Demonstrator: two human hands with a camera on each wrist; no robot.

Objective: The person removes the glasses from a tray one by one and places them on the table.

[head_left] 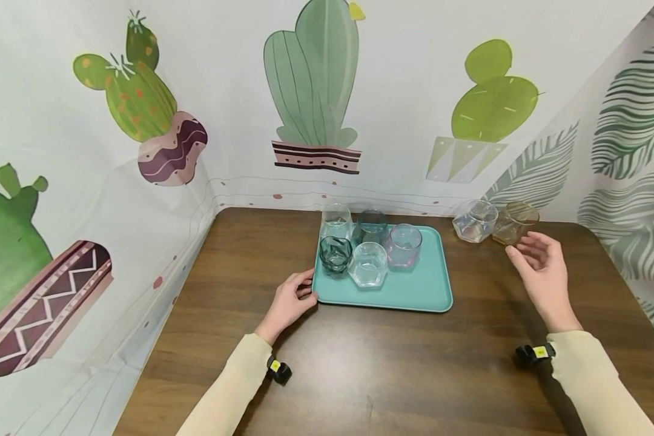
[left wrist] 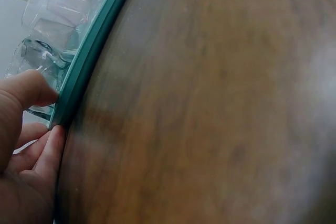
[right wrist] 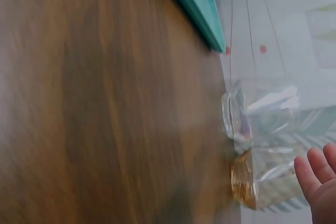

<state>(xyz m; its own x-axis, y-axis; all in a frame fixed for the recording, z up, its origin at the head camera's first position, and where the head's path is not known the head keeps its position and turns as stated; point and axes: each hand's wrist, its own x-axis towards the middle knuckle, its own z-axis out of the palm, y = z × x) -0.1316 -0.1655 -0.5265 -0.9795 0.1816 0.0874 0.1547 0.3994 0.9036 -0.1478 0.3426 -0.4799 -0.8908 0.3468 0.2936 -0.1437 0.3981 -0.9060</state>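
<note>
A teal tray (head_left: 414, 292) lies on the table with several glasses on it. Its near left corner is pinched by my left hand (head_left: 289, 303), the thumb at the rim in the left wrist view. On the tray are a dark green glass (head_left: 335, 255), a clear hexagonal glass (head_left: 369, 266), a pinkish glass (head_left: 405, 245), a dark grey glass (head_left: 372, 227) and a clear glass (head_left: 336, 221). My right hand (head_left: 545, 275), fingers loosely bent and holding nothing, is near an amber glass (head_left: 515, 223). Left of that stands a clear, faintly iridescent glass (head_left: 475, 223).
The brown wooden table (head_left: 349, 363) meets a wall hanging (head_left: 403, 115) with printed cacti at its back edge. Both off-tray glasses stand close to that edge, right of the tray. Black cameras (head_left: 279, 369) are strapped to both wrists.
</note>
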